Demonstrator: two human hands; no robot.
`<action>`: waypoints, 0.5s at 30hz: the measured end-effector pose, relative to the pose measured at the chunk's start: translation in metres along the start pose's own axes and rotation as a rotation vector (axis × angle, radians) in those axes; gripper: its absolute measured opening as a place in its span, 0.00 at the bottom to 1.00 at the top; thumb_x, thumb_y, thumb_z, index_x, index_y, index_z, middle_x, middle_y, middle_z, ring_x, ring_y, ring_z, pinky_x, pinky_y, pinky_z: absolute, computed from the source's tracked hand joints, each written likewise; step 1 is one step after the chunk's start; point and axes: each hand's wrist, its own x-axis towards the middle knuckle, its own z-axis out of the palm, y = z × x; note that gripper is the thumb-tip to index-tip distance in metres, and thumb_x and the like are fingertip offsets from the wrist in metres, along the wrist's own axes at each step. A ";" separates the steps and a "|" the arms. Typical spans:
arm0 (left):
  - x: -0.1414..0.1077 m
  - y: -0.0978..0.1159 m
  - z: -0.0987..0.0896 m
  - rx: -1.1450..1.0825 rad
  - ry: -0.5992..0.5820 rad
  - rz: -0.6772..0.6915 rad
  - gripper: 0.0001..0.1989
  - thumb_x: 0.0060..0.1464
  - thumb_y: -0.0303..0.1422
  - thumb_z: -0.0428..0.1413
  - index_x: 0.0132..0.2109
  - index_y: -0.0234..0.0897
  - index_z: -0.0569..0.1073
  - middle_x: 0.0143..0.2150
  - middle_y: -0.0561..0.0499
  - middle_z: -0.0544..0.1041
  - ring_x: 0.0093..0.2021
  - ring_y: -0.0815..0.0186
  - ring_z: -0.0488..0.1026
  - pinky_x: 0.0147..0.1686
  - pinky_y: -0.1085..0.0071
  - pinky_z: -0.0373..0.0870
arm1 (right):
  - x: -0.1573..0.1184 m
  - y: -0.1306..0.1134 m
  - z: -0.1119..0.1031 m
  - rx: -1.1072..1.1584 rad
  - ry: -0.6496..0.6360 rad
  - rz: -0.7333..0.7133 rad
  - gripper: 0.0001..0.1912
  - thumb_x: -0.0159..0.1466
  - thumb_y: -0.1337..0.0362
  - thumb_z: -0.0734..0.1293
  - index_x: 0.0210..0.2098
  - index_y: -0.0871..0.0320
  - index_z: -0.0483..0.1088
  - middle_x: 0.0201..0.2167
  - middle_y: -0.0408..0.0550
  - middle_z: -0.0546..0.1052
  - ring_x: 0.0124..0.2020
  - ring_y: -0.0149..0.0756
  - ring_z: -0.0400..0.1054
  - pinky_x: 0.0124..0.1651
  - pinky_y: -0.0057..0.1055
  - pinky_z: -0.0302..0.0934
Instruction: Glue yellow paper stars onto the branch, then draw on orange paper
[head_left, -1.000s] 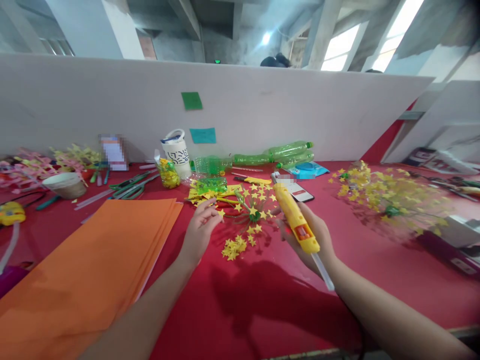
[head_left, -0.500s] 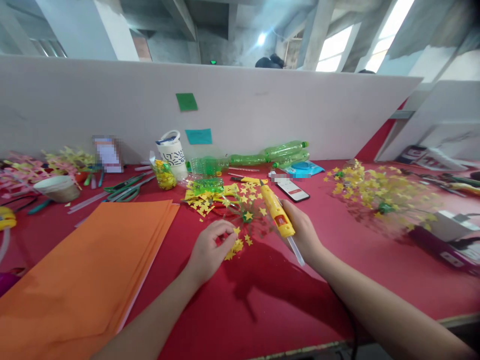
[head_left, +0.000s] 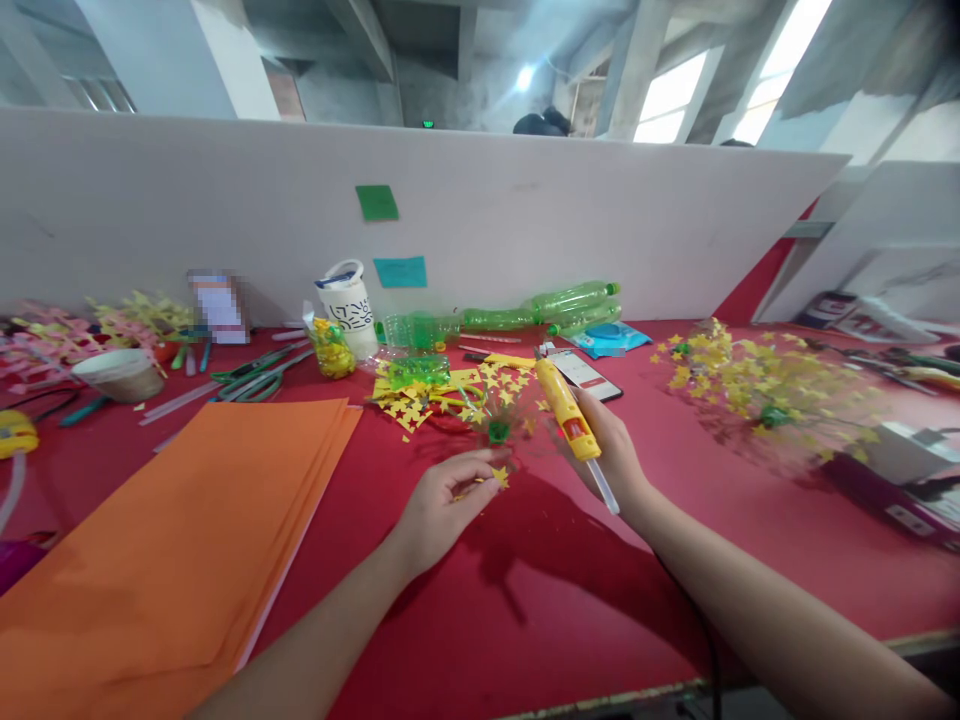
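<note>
My right hand (head_left: 611, 440) is wrapped round a yellow hot glue gun (head_left: 568, 410), its nozzle pointing away from me and a clear glue stick jutting from the rear. My left hand (head_left: 446, 505) is pinched, thumb and forefinger closed at a small yellow star (head_left: 501, 478). The hand partly covers other stars. Just beyond the fingertips stands the green base (head_left: 498, 431) of a star spray, with thin clear strands fanning out and yellow stars on them, partly blurred. Behind it lie loose star cut-outs (head_left: 409, 408) on yellow paper.
Orange sheets (head_left: 180, 520) cover the left. Scissors (head_left: 259, 380), a white cup (head_left: 120, 375) and a white holder (head_left: 346, 310) stand behind. Green plastic bottles (head_left: 574, 305) and a phone (head_left: 592, 375) lie at the back. A finished-looking star spray (head_left: 750, 390) lies right. The gun's cord trails rightward.
My left hand has shifted right to the star near the green base. The glue gun has moved slightly right, still in my right hand.
</note>
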 end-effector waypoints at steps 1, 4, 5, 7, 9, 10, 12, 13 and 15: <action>-0.001 0.000 0.001 0.006 -0.008 0.001 0.07 0.54 0.31 0.53 0.31 0.37 0.74 0.48 0.46 0.75 0.55 0.62 0.66 0.50 0.70 0.63 | 0.000 0.001 -0.001 -0.015 0.008 0.011 0.16 0.59 0.61 0.64 0.46 0.55 0.63 0.37 0.49 0.74 0.33 0.38 0.69 0.34 0.30 0.60; -0.002 0.000 0.001 0.043 -0.039 0.032 0.06 0.54 0.31 0.53 0.31 0.37 0.74 0.47 0.47 0.75 0.53 0.62 0.68 0.48 0.70 0.64 | 0.002 0.002 -0.004 -0.047 0.027 0.048 0.14 0.58 0.61 0.64 0.44 0.55 0.64 0.35 0.48 0.74 0.32 0.38 0.68 0.32 0.29 0.59; -0.002 0.000 0.001 0.062 -0.046 0.054 0.06 0.54 0.30 0.53 0.32 0.37 0.74 0.47 0.47 0.75 0.51 0.63 0.69 0.47 0.70 0.64 | 0.003 0.003 -0.005 -0.052 0.029 0.055 0.14 0.58 0.61 0.64 0.43 0.55 0.64 0.35 0.48 0.74 0.31 0.38 0.68 0.32 0.29 0.59; -0.001 0.000 0.001 0.098 -0.043 0.111 0.06 0.55 0.30 0.53 0.33 0.37 0.74 0.46 0.47 0.75 0.47 0.65 0.71 0.46 0.71 0.64 | 0.005 0.005 -0.007 -0.060 0.040 0.060 0.12 0.58 0.61 0.64 0.42 0.56 0.64 0.34 0.48 0.74 0.31 0.38 0.68 0.31 0.29 0.58; 0.000 0.000 0.001 0.117 -0.024 0.168 0.06 0.55 0.29 0.52 0.32 0.36 0.74 0.42 0.48 0.75 0.43 0.67 0.71 0.43 0.72 0.65 | 0.007 0.006 -0.009 -0.060 0.066 0.053 0.12 0.57 0.61 0.65 0.41 0.56 0.65 0.33 0.47 0.73 0.31 0.38 0.68 0.31 0.30 0.59; 0.001 0.000 0.000 0.123 -0.013 0.188 0.06 0.55 0.28 0.52 0.32 0.35 0.73 0.39 0.49 0.74 0.41 0.67 0.71 0.41 0.73 0.65 | 0.008 0.005 -0.010 -0.056 0.087 0.048 0.12 0.57 0.62 0.65 0.40 0.56 0.65 0.33 0.47 0.73 0.31 0.38 0.68 0.32 0.31 0.59; 0.001 0.000 0.000 0.136 0.009 0.206 0.07 0.55 0.28 0.52 0.30 0.35 0.71 0.33 0.50 0.72 0.35 0.69 0.69 0.37 0.74 0.64 | 0.007 0.000 -0.013 -0.019 0.121 0.032 0.11 0.57 0.62 0.65 0.40 0.55 0.65 0.32 0.47 0.72 0.30 0.37 0.67 0.33 0.32 0.60; 0.001 0.000 -0.001 0.141 0.018 0.208 0.07 0.56 0.28 0.52 0.29 0.34 0.70 0.31 0.51 0.70 0.33 0.69 0.68 0.35 0.74 0.63 | 0.006 -0.004 -0.015 0.020 0.126 0.023 0.11 0.58 0.62 0.64 0.40 0.55 0.65 0.32 0.47 0.72 0.30 0.36 0.66 0.33 0.32 0.60; -0.001 0.001 -0.001 0.144 0.020 0.212 0.08 0.56 0.28 0.51 0.29 0.34 0.69 0.29 0.52 0.68 0.31 0.70 0.66 0.33 0.74 0.62 | 0.000 -0.016 -0.017 0.131 0.087 -0.002 0.10 0.59 0.62 0.63 0.40 0.56 0.65 0.32 0.48 0.72 0.27 0.34 0.65 0.30 0.31 0.60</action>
